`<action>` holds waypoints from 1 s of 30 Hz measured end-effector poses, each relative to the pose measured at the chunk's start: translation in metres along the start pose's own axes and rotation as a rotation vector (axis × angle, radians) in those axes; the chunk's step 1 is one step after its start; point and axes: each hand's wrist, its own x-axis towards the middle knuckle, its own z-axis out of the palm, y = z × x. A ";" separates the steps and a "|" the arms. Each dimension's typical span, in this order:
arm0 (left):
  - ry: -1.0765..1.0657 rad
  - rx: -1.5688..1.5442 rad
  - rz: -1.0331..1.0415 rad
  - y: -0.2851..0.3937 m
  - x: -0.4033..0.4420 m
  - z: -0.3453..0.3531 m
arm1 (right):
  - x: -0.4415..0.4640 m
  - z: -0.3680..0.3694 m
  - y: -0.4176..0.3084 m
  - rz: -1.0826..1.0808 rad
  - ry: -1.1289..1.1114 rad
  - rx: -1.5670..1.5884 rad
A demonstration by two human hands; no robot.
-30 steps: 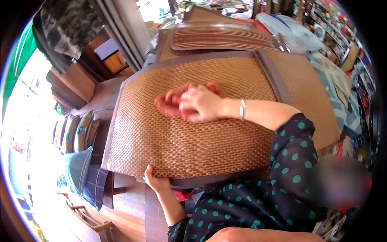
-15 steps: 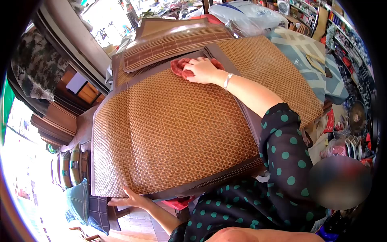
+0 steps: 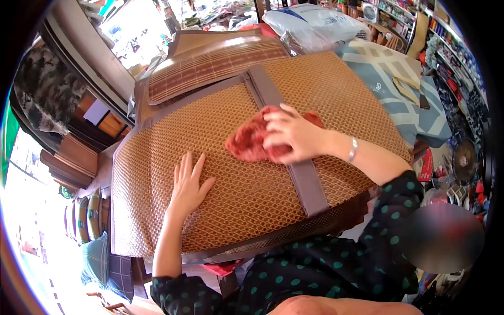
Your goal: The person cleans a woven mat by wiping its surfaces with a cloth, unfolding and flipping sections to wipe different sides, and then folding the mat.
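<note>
A large woven brown mat [image 3: 226, 205] with dark fabric borders lies spread across the work surface. On its left half my left hand [image 3: 188, 186] rests flat, fingers spread, holding nothing. My right hand [image 3: 294, 134] is closed over a crumpled red cloth [image 3: 249, 139], pressed against the mat around its middle. The cloth and fingers are slightly blurred. Beside the cloth runs a dark border strip [image 3: 308, 191] between two woven sections. A glossy plaid-patterned mat [image 3: 220, 65] lies at the far side of the woven mat.
A filled white plastic bag [image 3: 317, 26] stands at the back. Grey-blue patterned fabric packs [image 3: 391, 86] lie on the right, before crowded shelves [image 3: 451, 58]. Cushions [image 3: 94, 262] are stacked low on the left. Camouflage cloth [image 3: 44, 86] hangs by the door frame.
My right hand has brought the red cloth from the mat's far border toward me and slightly right. My left hand has gone from the near edge onto the mat's top.
</note>
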 end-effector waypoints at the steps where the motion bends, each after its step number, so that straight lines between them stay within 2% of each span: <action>1: 0.008 -0.003 0.027 0.005 0.019 0.003 | 0.016 0.007 0.019 0.045 0.037 -0.021; 2: 0.016 0.000 0.018 0.010 0.035 0.008 | 0.034 0.018 0.045 0.085 0.099 -0.058; 3: 0.026 0.018 0.004 0.016 0.050 0.014 | 0.053 0.017 0.066 0.211 0.035 0.047; 6: 0.048 0.073 -0.015 0.019 0.064 0.021 | 0.085 0.045 0.137 0.416 0.207 0.052; 9: 0.065 0.030 -0.022 0.018 0.062 0.018 | 0.091 0.048 0.146 0.538 0.259 -0.017; 11: 0.060 0.024 -0.028 0.019 0.061 0.017 | 0.076 0.048 0.134 0.305 0.291 0.032; 12: 0.062 0.025 -0.033 0.019 0.062 0.017 | 0.062 0.031 0.109 0.263 0.196 0.101; 13: 0.083 0.022 -0.018 0.017 0.063 0.019 | 0.044 0.021 0.086 0.169 0.193 0.081; 14: 0.082 0.014 -0.016 0.017 0.063 0.020 | 0.021 0.014 0.060 0.125 0.206 0.092; 19: 0.122 0.024 -0.007 0.016 0.062 0.024 | -0.090 -0.028 -0.042 -0.116 -0.003 0.229; 20: 0.124 0.031 -0.001 0.018 0.062 0.023 | -0.096 -0.035 -0.046 -0.133 -0.082 0.259; 22: 0.122 0.041 -0.022 0.017 0.060 0.026 | -0.094 -0.030 -0.018 -0.163 0.005 0.188; 24: 0.160 0.038 -0.002 0.018 0.061 0.025 | -0.072 -0.025 0.038 -0.040 0.141 0.059; 25: 0.165 0.028 -0.009 0.019 0.061 0.025 | -0.061 -0.021 0.069 0.172 0.168 0.029; 26: 0.168 0.029 -0.026 0.020 0.061 0.025 | -0.046 -0.014 0.106 0.217 0.359 -0.033; 27: 0.166 0.028 -0.021 0.020 0.060 0.025 | -0.040 -0.008 0.148 0.382 0.386 0.030; 28: 0.165 0.027 -0.013 0.020 0.060 0.024 | -0.039 -0.002 0.191 0.454 0.404 -0.080; 30: 0.180 0.019 -0.019 0.019 0.060 0.025 | -0.028 -0.003 0.219 0.819 0.359 -0.289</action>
